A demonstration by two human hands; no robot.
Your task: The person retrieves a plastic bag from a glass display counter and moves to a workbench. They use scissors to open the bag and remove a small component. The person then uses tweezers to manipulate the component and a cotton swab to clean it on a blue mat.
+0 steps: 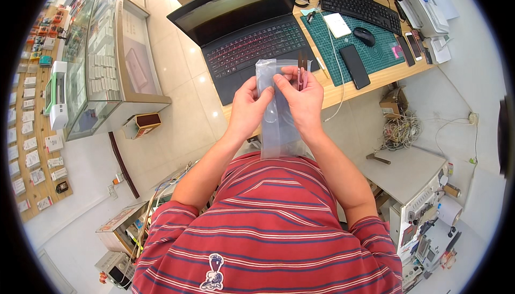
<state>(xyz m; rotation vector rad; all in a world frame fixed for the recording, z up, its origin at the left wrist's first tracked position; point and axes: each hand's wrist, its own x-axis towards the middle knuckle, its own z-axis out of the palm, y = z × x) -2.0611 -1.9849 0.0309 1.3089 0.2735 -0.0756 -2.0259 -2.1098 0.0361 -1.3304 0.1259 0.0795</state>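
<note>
A clear plastic bag (pixel 271 125), long and flat, hangs in front of my body at the desk's front edge. My left hand (pixel 250 106) is closed on its left side near the top, thumb pointing inward. Close beside it, my right hand (pixel 303 100) pinches the bag's upper part between thumb and fingers. Also tucked in the right hand's fingers is a slim dark pronged tool (pixel 302 64), its points upward; its exact kind I cannot make out. Behind the hands stands an open black laptop (pixel 252 50) with a lit keyboard.
On the desk's right lie a green cutting mat (pixel 335 71), a black phone (pixel 354 67), a mouse (pixel 365 36) and a black keyboard (pixel 359 10). A white cable (pixel 341 74) hangs over the edge. A glass display case (pixel 102 42) stands left; coiled cables (pixel 401 129) lie right.
</note>
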